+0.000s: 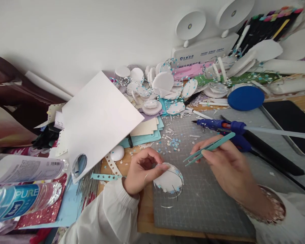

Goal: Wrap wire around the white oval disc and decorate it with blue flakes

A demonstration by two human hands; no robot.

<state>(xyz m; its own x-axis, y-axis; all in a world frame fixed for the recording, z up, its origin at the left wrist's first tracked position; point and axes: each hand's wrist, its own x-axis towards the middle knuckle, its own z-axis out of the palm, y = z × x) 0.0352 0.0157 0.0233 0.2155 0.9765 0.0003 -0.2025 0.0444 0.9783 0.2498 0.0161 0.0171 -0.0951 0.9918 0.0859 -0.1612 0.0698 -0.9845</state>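
Between the thumb and fingers of my left hand [148, 169] is the edge of a white disc [169, 179], tilted above the cutting mat [193, 210]. Thin wires loop around this disc, and small pale-blue flower pieces dot its rim. My right hand [223, 159] grips teal tweezers [208, 149] to the right of the disc. Their tips point left and stand slightly apart, with nothing visible between them. A small heap of blue and white flower-shaped pieces [174, 143] lies on the mat just beyond both hands.
Behind the mat are piled white discs [162, 83]. To the right lie a blue glue gun [218, 125], a blue round lid [246, 97] and a phone [292, 125]. A white board [101, 118], water bottle [25, 200] and punched paper strips [106, 177] crowd the left.
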